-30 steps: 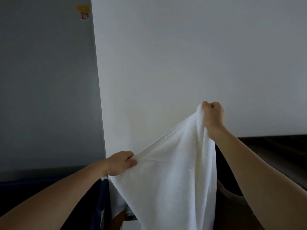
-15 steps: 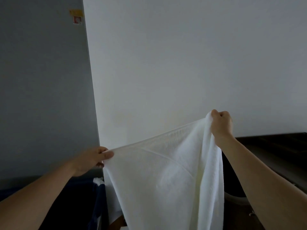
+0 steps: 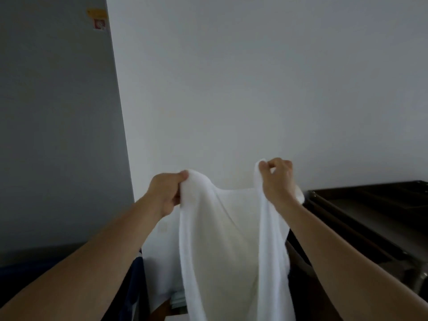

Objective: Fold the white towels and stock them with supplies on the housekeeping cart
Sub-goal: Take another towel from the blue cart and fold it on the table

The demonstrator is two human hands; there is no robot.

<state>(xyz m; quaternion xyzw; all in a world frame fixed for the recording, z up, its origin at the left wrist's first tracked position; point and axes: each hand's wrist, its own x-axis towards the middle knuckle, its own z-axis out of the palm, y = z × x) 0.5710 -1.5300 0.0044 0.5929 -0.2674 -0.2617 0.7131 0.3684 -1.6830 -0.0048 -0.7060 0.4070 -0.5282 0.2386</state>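
A person holds a soft white terry towel (image 3: 231, 239) up before a pale wall (image 3: 254, 89) — the left hand (image 3: 165, 192) bunches one top corner in curled fingers, the right hand (image 3: 276, 179) pinches the other. The cloth sags between them, hanging beside a dark brown cart shelf (image 3: 370, 205).

Before a white wall (image 3: 254, 77), the left hand (image 3: 165, 193) and right hand (image 3: 276, 179) grip a hanging white towel (image 3: 231, 251) at its top corners.

The towel (image 3: 231, 251) is showing plain white, the wall panel (image 3: 58, 112) grey, its stickers (image 3: 96, 13) yellow and red, the cart (image 3: 370, 205) dark brown
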